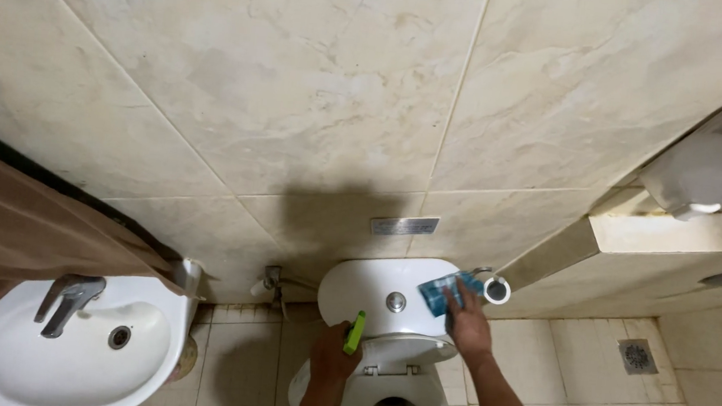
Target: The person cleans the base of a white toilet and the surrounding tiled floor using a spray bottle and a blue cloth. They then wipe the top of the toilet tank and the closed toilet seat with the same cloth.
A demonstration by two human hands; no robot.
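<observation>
**Head view: cloth on the cistern lid, bottle in the other hand**

Head view, looking down, I see my right hand (470, 324) pressed flat on a blue cloth (447, 291), fingers spread over it rather than closed round it. The cloth lies on the right part of the cistern lid (363, 283), just right of the round flush button (396, 302), and reaches toward the lid's right edge. My left hand (332, 357) is curled shut round a green bottle (355, 332), which stands nearly upright with its top leaning slightly right, in front of the lid's near edge.

From the right hand, the rest of the lid lies to the left, past the button. The lid's long axis runs left to right, and the right hand is on it while the left hangs just short of it.

Below the lid sits the bowl (396, 398), seat up, cut off by the bottom of the frame. A paper roll (497, 289) is just beside the cloth on the right. A basin (79, 344) with a tap (67, 301) stands well apart at left, under a brown curtain (19, 234).

Both forearms are cut by the frame. How much of the bottle my left fingers hide, and what its nozzle is like, I cannot make out.
</observation>
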